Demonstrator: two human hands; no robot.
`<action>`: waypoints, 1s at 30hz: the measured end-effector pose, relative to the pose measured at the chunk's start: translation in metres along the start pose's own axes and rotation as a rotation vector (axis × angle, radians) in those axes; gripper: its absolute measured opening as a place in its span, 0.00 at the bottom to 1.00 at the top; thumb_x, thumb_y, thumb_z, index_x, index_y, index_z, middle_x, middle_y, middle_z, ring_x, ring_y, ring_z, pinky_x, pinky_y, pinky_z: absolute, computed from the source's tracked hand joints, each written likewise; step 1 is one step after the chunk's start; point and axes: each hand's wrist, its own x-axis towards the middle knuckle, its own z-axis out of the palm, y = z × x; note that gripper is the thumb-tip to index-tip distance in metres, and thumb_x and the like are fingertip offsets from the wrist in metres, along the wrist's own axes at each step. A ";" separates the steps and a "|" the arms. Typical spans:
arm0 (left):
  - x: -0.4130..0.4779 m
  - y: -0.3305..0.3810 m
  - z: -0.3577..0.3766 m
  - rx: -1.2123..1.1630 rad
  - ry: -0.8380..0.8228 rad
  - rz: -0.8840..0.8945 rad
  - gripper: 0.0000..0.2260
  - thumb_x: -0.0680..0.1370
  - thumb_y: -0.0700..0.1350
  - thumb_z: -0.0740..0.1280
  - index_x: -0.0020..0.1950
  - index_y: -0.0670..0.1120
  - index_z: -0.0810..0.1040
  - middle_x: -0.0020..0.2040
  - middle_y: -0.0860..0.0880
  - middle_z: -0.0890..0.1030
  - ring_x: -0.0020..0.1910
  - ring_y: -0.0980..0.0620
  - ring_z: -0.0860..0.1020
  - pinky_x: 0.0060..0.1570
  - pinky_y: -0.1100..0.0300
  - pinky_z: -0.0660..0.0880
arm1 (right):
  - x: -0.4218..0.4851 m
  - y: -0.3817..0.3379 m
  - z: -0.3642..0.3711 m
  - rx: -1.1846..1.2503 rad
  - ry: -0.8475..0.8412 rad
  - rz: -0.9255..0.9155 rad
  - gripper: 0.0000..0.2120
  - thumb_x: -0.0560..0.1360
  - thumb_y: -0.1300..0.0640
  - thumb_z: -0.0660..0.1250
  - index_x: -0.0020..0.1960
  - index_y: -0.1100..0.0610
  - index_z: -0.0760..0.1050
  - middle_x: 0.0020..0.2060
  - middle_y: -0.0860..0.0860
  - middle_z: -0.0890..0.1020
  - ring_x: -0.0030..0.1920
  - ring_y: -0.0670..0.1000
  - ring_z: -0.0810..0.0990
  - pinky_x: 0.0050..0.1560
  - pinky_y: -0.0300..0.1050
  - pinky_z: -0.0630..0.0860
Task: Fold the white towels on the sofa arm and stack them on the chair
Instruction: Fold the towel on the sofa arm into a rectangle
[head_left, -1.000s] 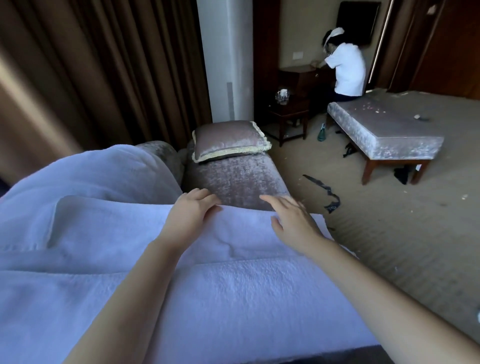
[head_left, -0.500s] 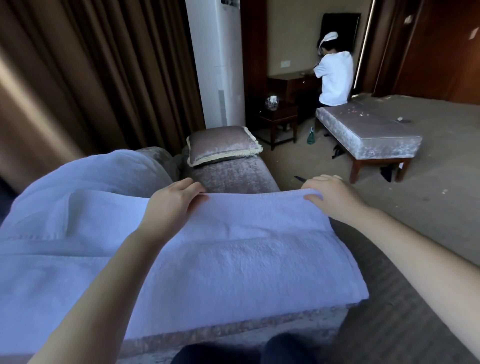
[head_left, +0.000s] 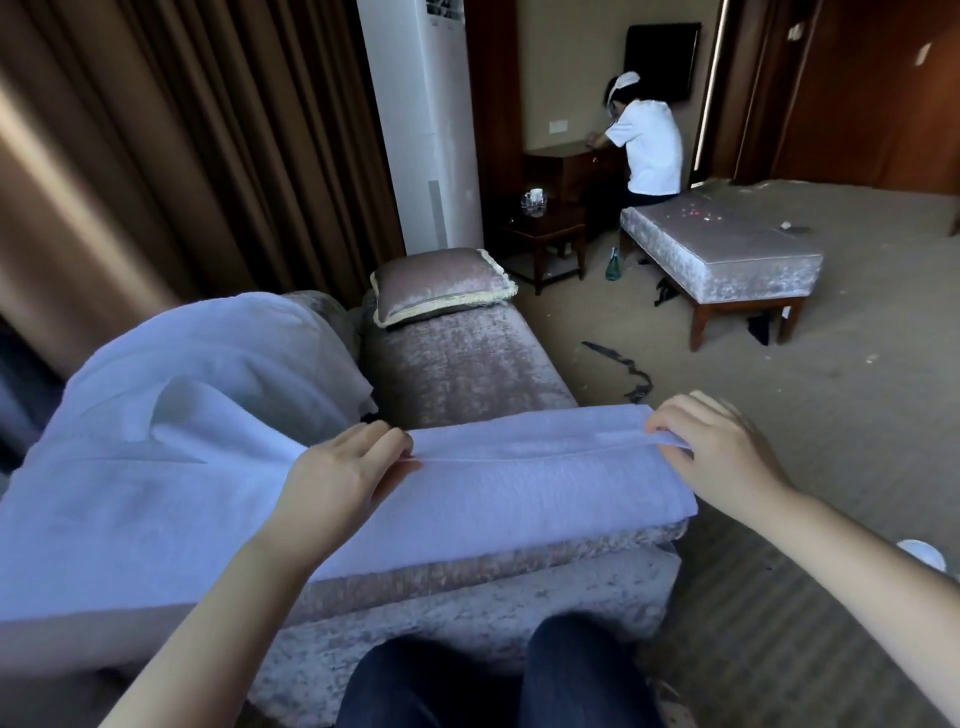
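Mid-frame, left hand (head_left: 340, 470) and right hand (head_left: 719, 457) pinch the far edge of the white terry towel (head_left: 519, 486), likely aligning its fold over the mauve velvet sofa arm (head_left: 467, 579).

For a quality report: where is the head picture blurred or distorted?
Head view: the near curtain is smeared; the air conditioner leans, from wide-angle bending; the towel held by the left hand and right hand is sharp.
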 end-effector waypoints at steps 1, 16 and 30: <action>-0.007 0.003 0.003 0.002 -0.024 0.018 0.07 0.80 0.49 0.61 0.45 0.48 0.70 0.36 0.50 0.74 0.32 0.50 0.74 0.23 0.57 0.68 | -0.008 -0.001 0.002 -0.003 -0.018 0.001 0.10 0.65 0.69 0.61 0.41 0.57 0.76 0.38 0.49 0.77 0.41 0.51 0.70 0.41 0.40 0.59; -0.049 0.030 0.030 0.058 -0.245 0.161 0.12 0.72 0.40 0.71 0.43 0.48 0.68 0.35 0.51 0.71 0.30 0.50 0.71 0.24 0.58 0.67 | -0.059 -0.004 0.020 -0.115 -0.020 0.075 0.11 0.68 0.63 0.57 0.39 0.57 0.79 0.39 0.47 0.80 0.43 0.50 0.73 0.41 0.49 0.76; 0.038 0.072 0.099 -0.084 -0.457 -0.314 0.35 0.82 0.61 0.39 0.68 0.42 0.76 0.65 0.45 0.78 0.64 0.44 0.76 0.64 0.44 0.73 | 0.023 -0.054 0.062 -0.018 -0.363 0.363 0.34 0.78 0.39 0.39 0.76 0.55 0.62 0.75 0.48 0.64 0.75 0.49 0.60 0.74 0.47 0.56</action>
